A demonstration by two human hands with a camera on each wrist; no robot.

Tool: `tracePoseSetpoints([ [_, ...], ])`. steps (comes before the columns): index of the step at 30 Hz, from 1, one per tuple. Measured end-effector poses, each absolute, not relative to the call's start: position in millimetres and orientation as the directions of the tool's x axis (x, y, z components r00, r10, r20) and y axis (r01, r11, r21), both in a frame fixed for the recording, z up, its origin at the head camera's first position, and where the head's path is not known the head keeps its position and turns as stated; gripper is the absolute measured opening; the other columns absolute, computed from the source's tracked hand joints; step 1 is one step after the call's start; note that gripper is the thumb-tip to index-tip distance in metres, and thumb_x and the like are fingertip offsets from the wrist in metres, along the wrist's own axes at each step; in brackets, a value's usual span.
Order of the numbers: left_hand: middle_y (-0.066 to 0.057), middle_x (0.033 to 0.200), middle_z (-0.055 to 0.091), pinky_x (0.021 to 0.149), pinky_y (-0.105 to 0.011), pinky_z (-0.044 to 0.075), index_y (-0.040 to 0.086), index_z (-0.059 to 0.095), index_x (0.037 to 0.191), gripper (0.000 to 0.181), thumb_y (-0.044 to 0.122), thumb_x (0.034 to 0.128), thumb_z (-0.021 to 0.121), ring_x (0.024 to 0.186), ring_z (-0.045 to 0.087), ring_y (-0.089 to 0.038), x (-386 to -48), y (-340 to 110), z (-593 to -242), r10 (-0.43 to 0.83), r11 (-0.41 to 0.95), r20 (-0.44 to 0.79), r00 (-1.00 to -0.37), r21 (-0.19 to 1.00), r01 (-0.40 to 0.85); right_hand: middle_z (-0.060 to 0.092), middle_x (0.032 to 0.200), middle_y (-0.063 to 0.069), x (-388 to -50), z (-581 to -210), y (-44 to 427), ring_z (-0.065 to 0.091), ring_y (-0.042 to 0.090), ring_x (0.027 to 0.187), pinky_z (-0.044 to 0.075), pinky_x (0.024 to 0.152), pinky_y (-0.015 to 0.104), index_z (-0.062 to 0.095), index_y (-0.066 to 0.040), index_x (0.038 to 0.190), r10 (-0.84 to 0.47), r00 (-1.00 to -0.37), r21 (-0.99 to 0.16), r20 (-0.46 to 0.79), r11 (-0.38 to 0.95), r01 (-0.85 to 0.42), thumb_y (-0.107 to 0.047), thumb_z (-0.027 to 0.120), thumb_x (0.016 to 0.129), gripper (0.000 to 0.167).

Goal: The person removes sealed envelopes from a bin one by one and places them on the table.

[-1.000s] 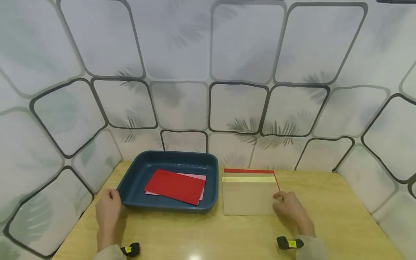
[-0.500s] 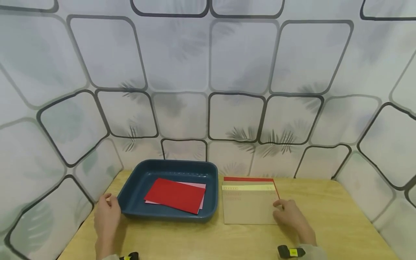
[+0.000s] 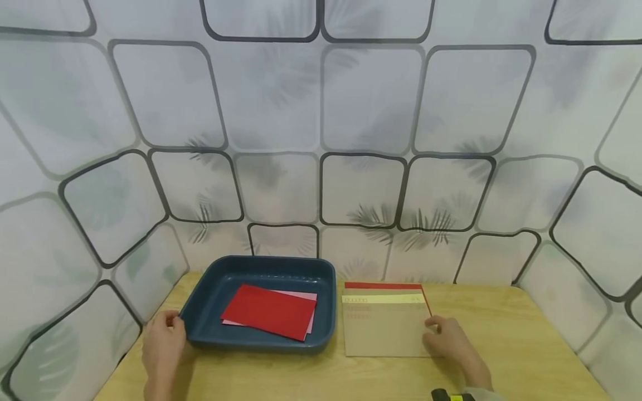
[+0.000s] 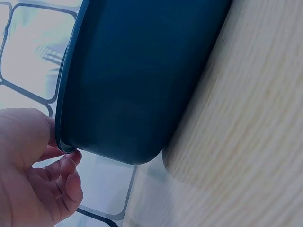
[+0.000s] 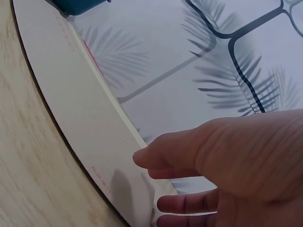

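Before a patterned wall [image 3: 361, 189], on a wooden table [image 3: 521, 334], my left hand [image 3: 163, 345] pinches a blue tray's [image 3: 256, 345] corner, apparently steadying it around red paper [image 3: 271, 312]. My right hand [image 3: 453, 342] is at the brown envelope's [image 3: 383, 337] right edge; whether it's gripped, I cannot tell.

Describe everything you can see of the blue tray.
The blue tray is rectangular, deep-walled and glossy, perhaps plastic, with rounded corners and a rim. It rests upright on the wooden table, left of the tan envelope. Inside, a red paper piece overlaps a pink paper piece. The left hand holds its near-left corner.
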State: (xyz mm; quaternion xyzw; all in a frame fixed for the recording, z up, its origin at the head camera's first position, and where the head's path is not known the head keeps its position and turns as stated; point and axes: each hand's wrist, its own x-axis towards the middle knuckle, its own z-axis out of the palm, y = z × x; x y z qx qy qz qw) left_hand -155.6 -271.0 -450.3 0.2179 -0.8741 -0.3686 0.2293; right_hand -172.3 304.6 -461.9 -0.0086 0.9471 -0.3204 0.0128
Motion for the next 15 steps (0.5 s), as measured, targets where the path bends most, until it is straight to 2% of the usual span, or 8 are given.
tracePoseSetpoints([
  [3,-0.025,0.107,0.060,0.075,-0.059,0.041,-0.004,0.061,0.114,0.028,0.012,0.0958,0.046,0.102,0.055,-0.045,-153,-271,-454,-0.554,0.635,0.248,-0.795,0.744,-0.210,0.064,0.103,0.033,-171,-460,305,0.062,0.048,0.100,0.050,0.086,0.059,0.062,0.013,0.114,-0.023,-1.000,-0.600,-0.002,0.800,-0.017,-0.009,0.064,0.082,0.039],
  [7,-0.022,0.104,0.063,0.068,-0.053,0.042,-0.001,0.061,0.114,0.028,0.014,0.0958,0.045,0.095,0.059,-0.041,-152,-272,-457,-0.563,0.626,0.229,-0.794,0.746,-0.228,0.061,0.111,0.038,-171,-454,302,0.058,0.054,0.106,0.048,0.089,0.061,0.060,0.014,0.117,-0.001,-1.000,-0.588,0.021,0.808,-0.013,-0.011,0.061,0.085,0.040],
  [11,-0.021,0.104,0.065,0.060,-0.044,0.042,0.001,0.058,0.119,0.032,0.018,0.0974,0.042,0.090,0.062,-0.038,-155,-273,-455,-0.564,0.605,0.171,-0.808,0.751,-0.264,0.061,0.114,0.033,-170,-444,295,0.057,0.050,0.107,0.046,0.090,0.061,0.059,0.013,0.121,-0.005,-0.997,-0.605,0.071,0.795,-0.047,-0.011,0.060,0.089,0.040],
  [15,-0.022,0.106,0.064,0.059,-0.041,0.042,0.000,0.056,0.122,0.035,0.020,0.0984,0.040,0.089,0.062,-0.038,-158,-274,-454,-0.555,0.598,0.148,-0.818,0.756,-0.268,0.059,0.118,0.032,-168,-438,286,0.055,0.047,0.111,0.047,0.090,0.061,0.056,0.012,0.125,-0.027,-0.994,-0.638,0.105,0.765,-0.088,-0.010,0.061,0.092,0.040],
])
